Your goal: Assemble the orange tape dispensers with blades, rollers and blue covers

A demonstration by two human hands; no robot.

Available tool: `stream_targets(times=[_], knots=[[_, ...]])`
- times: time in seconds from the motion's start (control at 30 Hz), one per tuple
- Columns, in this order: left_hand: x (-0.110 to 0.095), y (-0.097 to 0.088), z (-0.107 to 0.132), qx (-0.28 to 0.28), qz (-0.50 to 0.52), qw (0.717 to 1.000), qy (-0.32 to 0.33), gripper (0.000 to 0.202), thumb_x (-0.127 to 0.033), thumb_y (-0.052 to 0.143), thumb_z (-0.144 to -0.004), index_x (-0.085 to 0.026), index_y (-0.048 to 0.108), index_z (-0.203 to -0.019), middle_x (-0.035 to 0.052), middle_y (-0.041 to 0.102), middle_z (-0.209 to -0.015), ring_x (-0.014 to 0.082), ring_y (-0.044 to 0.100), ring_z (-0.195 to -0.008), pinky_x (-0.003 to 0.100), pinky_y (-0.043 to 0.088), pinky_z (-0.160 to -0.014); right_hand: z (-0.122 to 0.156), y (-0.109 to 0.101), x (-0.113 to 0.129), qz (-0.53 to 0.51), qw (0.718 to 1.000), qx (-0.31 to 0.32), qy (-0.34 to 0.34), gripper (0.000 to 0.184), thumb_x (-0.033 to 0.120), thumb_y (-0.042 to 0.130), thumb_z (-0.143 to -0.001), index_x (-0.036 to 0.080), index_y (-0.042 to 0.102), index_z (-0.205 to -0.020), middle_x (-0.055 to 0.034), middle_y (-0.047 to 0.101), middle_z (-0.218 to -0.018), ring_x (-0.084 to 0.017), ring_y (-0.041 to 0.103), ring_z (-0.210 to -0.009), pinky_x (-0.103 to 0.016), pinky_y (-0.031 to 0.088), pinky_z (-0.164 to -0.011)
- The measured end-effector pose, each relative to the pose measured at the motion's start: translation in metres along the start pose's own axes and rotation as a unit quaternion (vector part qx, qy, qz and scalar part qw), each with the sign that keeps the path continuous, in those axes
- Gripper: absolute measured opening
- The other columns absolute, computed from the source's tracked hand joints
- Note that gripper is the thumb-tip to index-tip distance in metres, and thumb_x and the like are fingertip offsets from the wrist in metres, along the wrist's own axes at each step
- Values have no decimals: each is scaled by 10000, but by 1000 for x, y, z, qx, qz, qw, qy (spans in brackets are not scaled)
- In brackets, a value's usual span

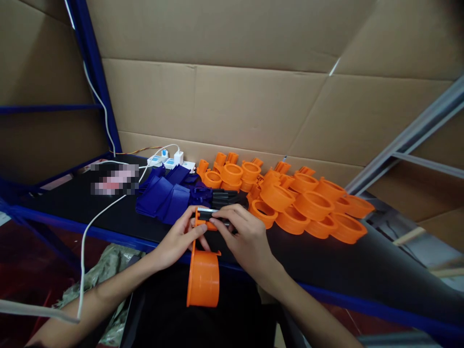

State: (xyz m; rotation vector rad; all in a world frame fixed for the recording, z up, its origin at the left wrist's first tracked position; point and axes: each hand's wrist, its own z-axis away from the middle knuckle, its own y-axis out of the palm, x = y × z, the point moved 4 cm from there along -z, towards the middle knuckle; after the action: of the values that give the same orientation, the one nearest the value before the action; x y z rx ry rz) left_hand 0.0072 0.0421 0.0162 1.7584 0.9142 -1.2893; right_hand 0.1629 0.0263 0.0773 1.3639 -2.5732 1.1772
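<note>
My left hand (179, 238) grips the upper frame of an orange tape dispenser (203, 275), whose round drum hangs down toward me. My right hand (242, 235) pinches a small toothed metal blade (207, 210) at the dispenser's top edge, beside a dark part. Both hands are closed and meet above the front edge of the black table (90, 205).
A pile of several orange dispenser parts (300, 203) lies at the right of the table. Dark blue plastic pieces (165, 195) and black parts (223, 195) lie just behind my hands. A white power strip with chargers (168, 160) and white cables (87, 237) run at the left. Cardboard walls stand behind.
</note>
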Motion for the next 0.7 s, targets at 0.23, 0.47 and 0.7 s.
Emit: stream_targets(times=[0.23, 0.47, 0.7], knots=[[-3, 3, 3, 4, -11, 1000, 14, 436, -401, 608, -946, -223, 418, -1296, -6, 725, -736, 196, 735, -694, 299, 548, -719, 5, 1, 3, 23, 998, -1, -64, 100, 149, 604, -948, 202, 683, -979, -74, 712, -979, -189, 682, -936, -336, 580, -851], [-3, 3, 3, 3, -15, 1000, 19, 393, -355, 593, -961, -220, 405, -1278, -9, 721, -758, 188, 731, -686, 314, 555, -738, 7, 2, -3, -11, 997, -38, -61, 86, 137, 654, -915, 196, 673, -974, -61, 717, -958, -176, 693, -886, -315, 596, -777], [-4, 5, 4, 6, -20, 1000, 19, 353, -362, 589, -964, -222, 418, -1240, -11, 712, -762, 195, 739, -707, 302, 552, -734, 6, 0, -2, -31, 996, -49, -66, 90, 118, 675, -897, 195, 675, -943, -53, 718, -924, -160, 684, -827, -295, 594, -704]])
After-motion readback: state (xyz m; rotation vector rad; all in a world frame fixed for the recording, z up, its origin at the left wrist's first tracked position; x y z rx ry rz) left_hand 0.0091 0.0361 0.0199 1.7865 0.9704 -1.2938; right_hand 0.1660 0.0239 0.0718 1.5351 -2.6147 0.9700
